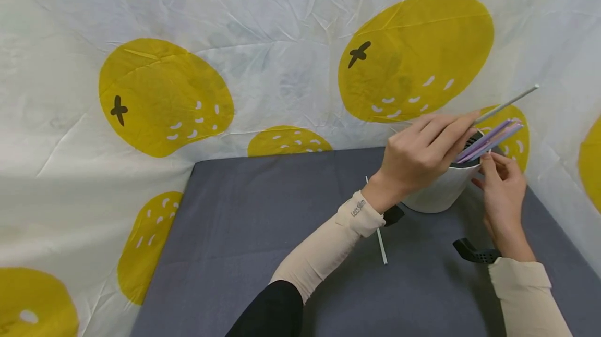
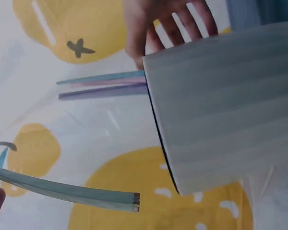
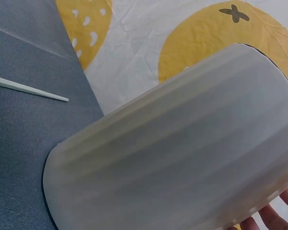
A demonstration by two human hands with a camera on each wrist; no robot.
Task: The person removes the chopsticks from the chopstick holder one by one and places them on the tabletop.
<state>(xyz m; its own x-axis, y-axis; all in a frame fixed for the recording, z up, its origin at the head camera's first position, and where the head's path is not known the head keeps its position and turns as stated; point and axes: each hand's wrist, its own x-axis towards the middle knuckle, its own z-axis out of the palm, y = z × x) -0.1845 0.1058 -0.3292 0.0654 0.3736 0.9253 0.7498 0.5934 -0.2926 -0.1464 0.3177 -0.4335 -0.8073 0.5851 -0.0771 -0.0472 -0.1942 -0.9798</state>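
Observation:
In the head view my left hand (image 1: pixel 420 152) pinches a pale green chopstick (image 1: pixel 507 104) above the mouth of a white ribbed utensil holder (image 1: pixel 434 191). The squared end of that chopstick shows beside the holder in the left wrist view, outside its rim. Several purple, pink and blue chopsticks (image 1: pixel 490 141) stand in the holder, leaning right. My right hand (image 1: pixel 504 191) holds the holder's right side, thumb at the rim and fingers along the wall (image 3: pixel 173 153). A second pale green chopstick (image 1: pixel 382 245) lies on the table, partly hidden by my left wrist.
A dark grey cloth covers the table (image 1: pixel 263 212). Behind it hangs a white sheet (image 1: pixel 281 81) with large yellow fruit prints, close to the table's back and right edges. The holder stands near the back right.

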